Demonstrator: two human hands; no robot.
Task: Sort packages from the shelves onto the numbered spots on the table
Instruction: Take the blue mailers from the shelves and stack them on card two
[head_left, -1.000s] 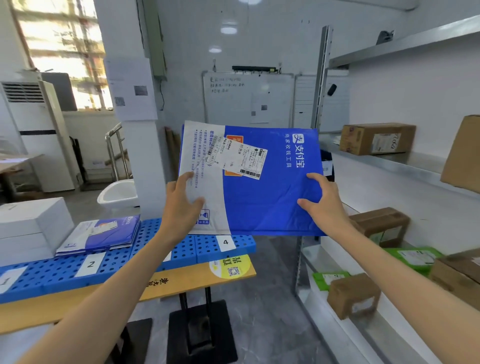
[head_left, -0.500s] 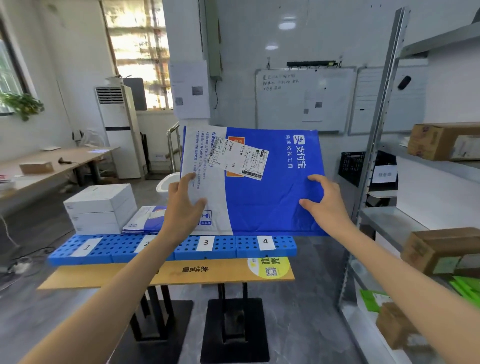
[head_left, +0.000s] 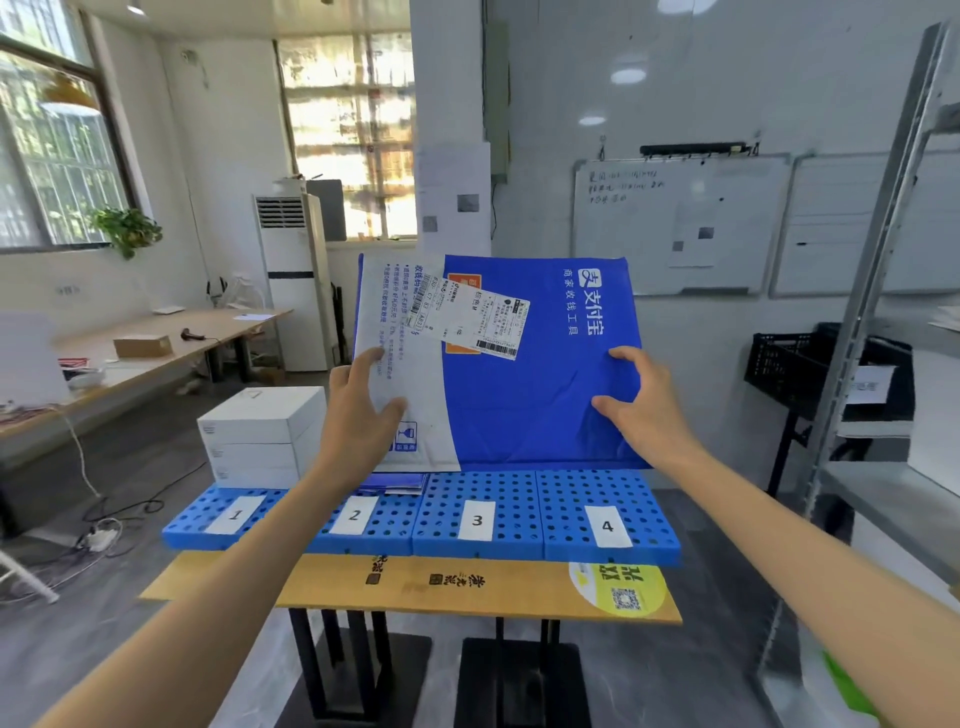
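My left grip (head_left: 358, 410) is clamping the pale left edge of the blue mailer (head_left: 530, 395), and my right grip (head_left: 644, 405) is clamping its right edge. On each side a thumb and forefinger are showing on the near face; I cannot tell where the other fingers are lying. I am holding the mailer upright in the air with its shipping label (head_left: 467, 317) facing me, just above the bench (head_left: 467, 587) and touching nothing but my two grips.

I am judging it to be light, flat and soft. The face is creasing near my right thumb, so it is likely to sag or fold if taken by one corner. The film is looking slick, so I am favouring opposite edges, low down, clear of the label.

Beyond it, blue perforated tiles (head_left: 519, 499) are lying on the bench, with spot 3 (head_left: 476, 519) and spot 4 (head_left: 607, 526) bare. Another blue mailer (head_left: 395, 483) is lying behind spot 2 (head_left: 354, 514), and white boxes (head_left: 265, 431) are standing behind spot 1 (head_left: 236, 514).
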